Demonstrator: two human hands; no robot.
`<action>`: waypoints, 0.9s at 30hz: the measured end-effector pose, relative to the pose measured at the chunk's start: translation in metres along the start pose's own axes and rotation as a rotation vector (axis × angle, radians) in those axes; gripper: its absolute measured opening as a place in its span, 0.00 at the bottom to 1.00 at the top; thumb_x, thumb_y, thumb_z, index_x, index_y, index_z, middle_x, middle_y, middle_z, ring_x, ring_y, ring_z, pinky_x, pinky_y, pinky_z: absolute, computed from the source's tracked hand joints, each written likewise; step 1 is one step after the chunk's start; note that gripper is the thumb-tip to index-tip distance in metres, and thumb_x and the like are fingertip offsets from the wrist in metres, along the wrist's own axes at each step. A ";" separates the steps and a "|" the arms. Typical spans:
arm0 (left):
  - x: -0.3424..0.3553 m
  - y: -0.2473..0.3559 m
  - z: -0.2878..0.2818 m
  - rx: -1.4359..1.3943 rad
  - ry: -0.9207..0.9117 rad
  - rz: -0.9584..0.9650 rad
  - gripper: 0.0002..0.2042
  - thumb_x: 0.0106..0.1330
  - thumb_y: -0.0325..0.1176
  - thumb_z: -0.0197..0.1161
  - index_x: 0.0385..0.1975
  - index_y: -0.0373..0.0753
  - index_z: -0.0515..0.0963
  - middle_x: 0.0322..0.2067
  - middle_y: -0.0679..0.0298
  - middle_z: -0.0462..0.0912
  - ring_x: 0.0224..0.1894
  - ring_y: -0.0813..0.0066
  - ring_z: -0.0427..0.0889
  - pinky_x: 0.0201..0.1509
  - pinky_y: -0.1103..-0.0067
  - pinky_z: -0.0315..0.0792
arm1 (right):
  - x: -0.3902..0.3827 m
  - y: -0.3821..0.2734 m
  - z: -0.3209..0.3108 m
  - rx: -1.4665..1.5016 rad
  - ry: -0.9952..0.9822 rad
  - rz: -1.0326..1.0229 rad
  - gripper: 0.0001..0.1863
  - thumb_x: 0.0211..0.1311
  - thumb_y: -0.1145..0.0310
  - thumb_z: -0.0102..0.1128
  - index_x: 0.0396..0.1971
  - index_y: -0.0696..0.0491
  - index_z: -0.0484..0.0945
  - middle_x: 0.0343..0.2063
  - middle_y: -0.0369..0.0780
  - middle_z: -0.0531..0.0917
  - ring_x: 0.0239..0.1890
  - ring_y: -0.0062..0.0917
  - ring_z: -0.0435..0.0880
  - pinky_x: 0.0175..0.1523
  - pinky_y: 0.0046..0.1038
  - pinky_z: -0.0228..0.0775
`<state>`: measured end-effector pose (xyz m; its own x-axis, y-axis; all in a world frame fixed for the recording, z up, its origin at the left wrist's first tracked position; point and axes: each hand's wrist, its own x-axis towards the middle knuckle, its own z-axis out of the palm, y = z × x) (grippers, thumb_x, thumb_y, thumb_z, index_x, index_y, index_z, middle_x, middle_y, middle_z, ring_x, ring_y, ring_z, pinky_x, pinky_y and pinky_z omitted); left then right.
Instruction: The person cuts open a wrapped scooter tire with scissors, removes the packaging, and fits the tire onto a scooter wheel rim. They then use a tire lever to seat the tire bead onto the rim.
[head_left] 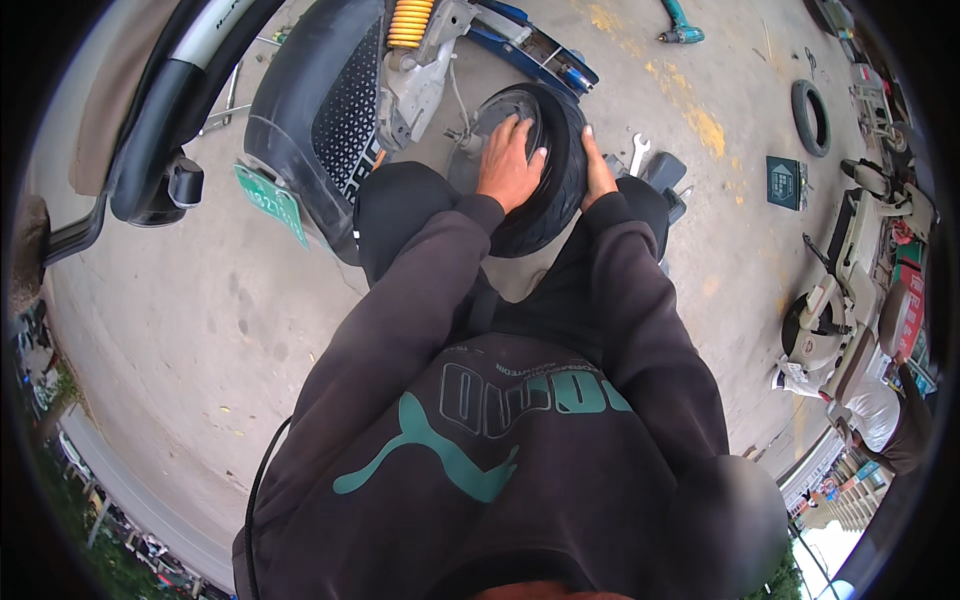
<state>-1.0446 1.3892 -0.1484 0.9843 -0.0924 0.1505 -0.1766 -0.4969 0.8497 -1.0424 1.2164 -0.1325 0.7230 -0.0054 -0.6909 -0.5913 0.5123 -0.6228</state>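
Observation:
A black scooter wheel [553,190] with its tyre stands upright on the concrete between my knees. My left hand [508,165] lies flat on the wheel's near side, fingers spread over the tyre and rim. My right hand [597,168] presses against the tyre's far side, partly hidden behind it. The wheel sits beside the scooter's rear mudguard [305,90], under a yellow shock spring [409,22] and a grey swing arm [420,85].
A green plate [271,203] hangs off the mudguard. A spanner [637,155] lies by my right knee. A blue jack frame [540,45], a teal drill [680,28], a spare tyre [811,117] and a dark box [784,182] lie on the floor. A white scooter [835,310] and a crouching person [885,415] are at right.

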 end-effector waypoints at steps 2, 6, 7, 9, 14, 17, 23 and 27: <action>0.002 -0.002 0.010 0.063 -0.076 0.039 0.23 0.68 0.40 0.62 0.59 0.35 0.75 0.65 0.46 0.68 0.69 0.46 0.64 0.71 0.60 0.60 | -0.005 0.000 -0.006 0.089 0.030 0.063 0.39 0.70 0.38 0.54 0.66 0.56 0.71 0.60 0.47 0.79 0.58 0.37 0.81 0.65 0.36 0.72; -0.003 0.007 0.016 0.165 -0.241 0.037 0.23 0.72 0.41 0.57 0.62 0.34 0.74 0.70 0.53 0.66 0.72 0.48 0.62 0.73 0.53 0.56 | -0.007 0.019 -0.024 0.194 0.088 0.065 0.39 0.70 0.37 0.53 0.67 0.53 0.71 0.61 0.46 0.79 0.58 0.38 0.81 0.67 0.38 0.70; 0.000 0.009 0.018 0.155 -0.231 0.025 0.23 0.73 0.42 0.55 0.63 0.34 0.74 0.70 0.54 0.66 0.73 0.49 0.61 0.73 0.51 0.55 | -0.004 0.020 -0.025 0.179 0.106 0.063 0.39 0.69 0.37 0.53 0.67 0.55 0.71 0.61 0.46 0.79 0.58 0.38 0.81 0.67 0.37 0.70; 0.009 0.010 0.023 0.135 -0.209 0.007 0.24 0.75 0.43 0.50 0.64 0.35 0.73 0.72 0.57 0.64 0.74 0.50 0.59 0.73 0.47 0.54 | 0.000 0.014 -0.023 0.149 0.142 0.050 0.40 0.69 0.37 0.53 0.66 0.57 0.71 0.60 0.46 0.79 0.59 0.37 0.81 0.66 0.36 0.70; 0.006 0.017 0.047 0.178 -0.325 -0.065 0.25 0.78 0.44 0.43 0.67 0.37 0.68 0.74 0.58 0.60 0.77 0.52 0.53 0.74 0.45 0.49 | 0.005 0.016 -0.037 0.082 0.254 -0.016 0.46 0.66 0.35 0.56 0.66 0.62 0.69 0.61 0.49 0.78 0.60 0.37 0.79 0.66 0.32 0.69; 0.009 0.022 0.062 0.234 -0.328 -0.067 0.25 0.78 0.44 0.43 0.68 0.36 0.67 0.74 0.59 0.59 0.77 0.51 0.50 0.75 0.44 0.46 | 0.007 0.018 -0.041 -0.041 0.376 -0.013 0.51 0.64 0.33 0.57 0.68 0.67 0.66 0.67 0.53 0.70 0.67 0.38 0.71 0.71 0.32 0.60; 0.009 0.016 0.082 0.227 -0.267 -0.151 0.26 0.78 0.44 0.43 0.70 0.37 0.65 0.75 0.61 0.57 0.78 0.52 0.46 0.75 0.44 0.43 | 0.017 0.027 -0.017 -0.214 0.659 -0.056 0.55 0.65 0.33 0.56 0.67 0.74 0.61 0.67 0.57 0.68 0.68 0.40 0.70 0.71 0.34 0.59; 0.015 0.015 0.077 0.244 -0.354 -0.166 0.27 0.77 0.47 0.43 0.70 0.38 0.65 0.75 0.62 0.57 0.78 0.53 0.47 0.76 0.46 0.43 | 0.003 0.019 -0.022 0.069 0.497 -0.041 0.52 0.66 0.34 0.56 0.66 0.72 0.64 0.67 0.56 0.68 0.67 0.40 0.70 0.70 0.34 0.62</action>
<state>-1.0333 1.3139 -0.1720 0.9448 -0.2627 -0.1957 -0.0541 -0.7143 0.6977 -1.0595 1.2076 -0.1547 0.4774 -0.4266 -0.7681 -0.5292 0.5582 -0.6390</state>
